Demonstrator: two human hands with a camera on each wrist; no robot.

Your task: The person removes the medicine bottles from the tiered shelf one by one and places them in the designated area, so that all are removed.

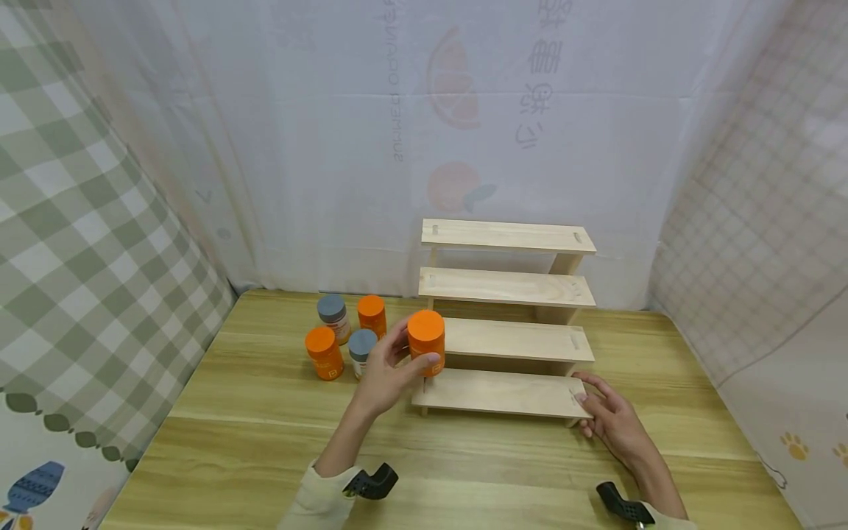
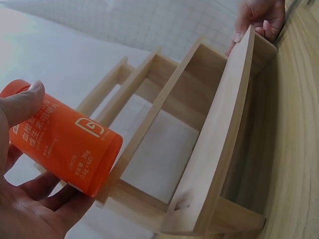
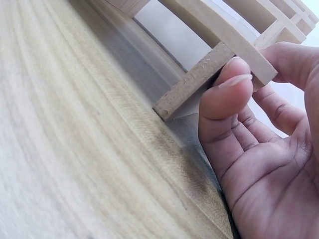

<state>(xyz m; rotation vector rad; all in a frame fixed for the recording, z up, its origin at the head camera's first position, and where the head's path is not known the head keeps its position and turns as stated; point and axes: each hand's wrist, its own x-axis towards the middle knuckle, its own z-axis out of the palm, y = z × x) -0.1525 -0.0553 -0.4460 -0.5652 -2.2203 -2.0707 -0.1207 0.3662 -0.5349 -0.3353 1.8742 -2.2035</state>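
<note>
My left hand [image 1: 387, 375] grips an orange jar [image 1: 426, 343] between thumb and fingers, in front of the left side of a wooden stepped shelf [image 1: 500, 391]. White lettering on the orange jar [image 2: 70, 139] faces the left wrist camera, and the jar is tilted in that view. At the shelf's lower right corner, my right hand [image 1: 612, 419] pinches the end of the lowest board, thumb on top. In the right wrist view, fingers [image 3: 227, 94] of that hand curl against the board's end beside its short leg [image 3: 192, 82].
Left of the shelf stand two more orange jars [image 1: 324, 355] [image 1: 372, 315] and two grey-lidded jars [image 1: 333, 316] [image 1: 361, 347], one partly behind my left hand. A white curtain [image 1: 318, 184] hangs behind the wooden table [image 1: 265, 442]. Checked cloth [image 1: 86, 221] borders the left side.
</note>
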